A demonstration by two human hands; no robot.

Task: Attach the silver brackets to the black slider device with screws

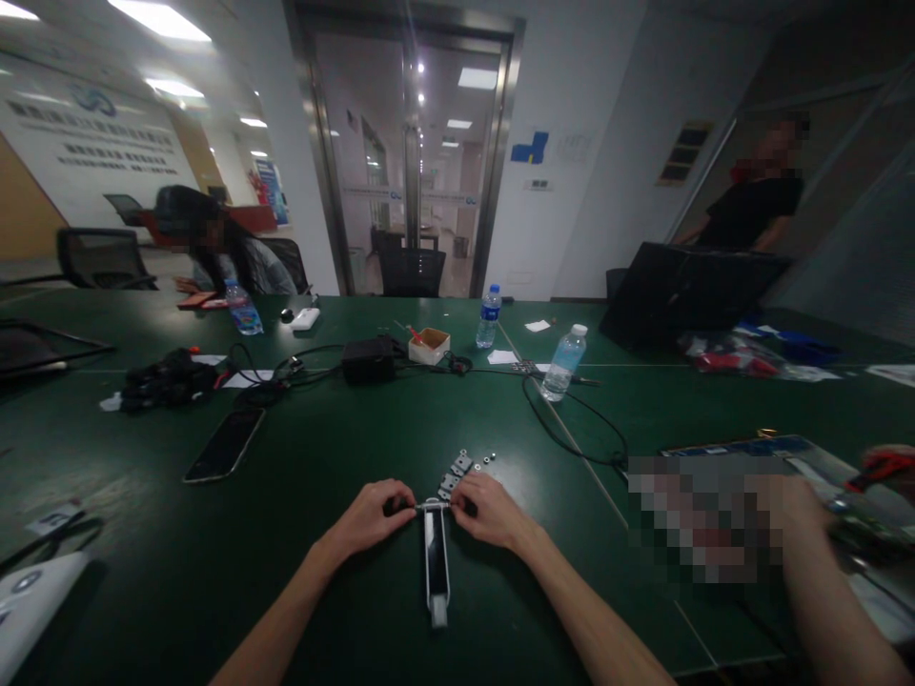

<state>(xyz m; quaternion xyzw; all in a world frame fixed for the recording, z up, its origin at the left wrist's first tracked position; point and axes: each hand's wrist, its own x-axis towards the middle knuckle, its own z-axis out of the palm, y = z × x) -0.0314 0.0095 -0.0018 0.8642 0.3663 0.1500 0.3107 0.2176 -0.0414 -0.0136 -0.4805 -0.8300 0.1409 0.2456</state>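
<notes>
My left hand (372, 519) and right hand (490, 510) are at lower center — fingers (406, 499) pinching a metal rod (433, 506) across the end of a black-and-white housing (437, 562) on the table (307, 448) — with brackets (452, 479) and nuts (487, 459) just beyond.

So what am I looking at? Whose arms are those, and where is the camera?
This picture comes from a camera worn on a person's head, looking forward and down, so you see what they see. The two arms are that person's own. The left hand and right hand seem to pinch a thin metal rod from both ends, just above a black and white gadget lying on the green table. Small metal plates and nuts lie just ahead. Farther off are a phone and a water bottle. Another person sits at the far side of the table.
</notes>
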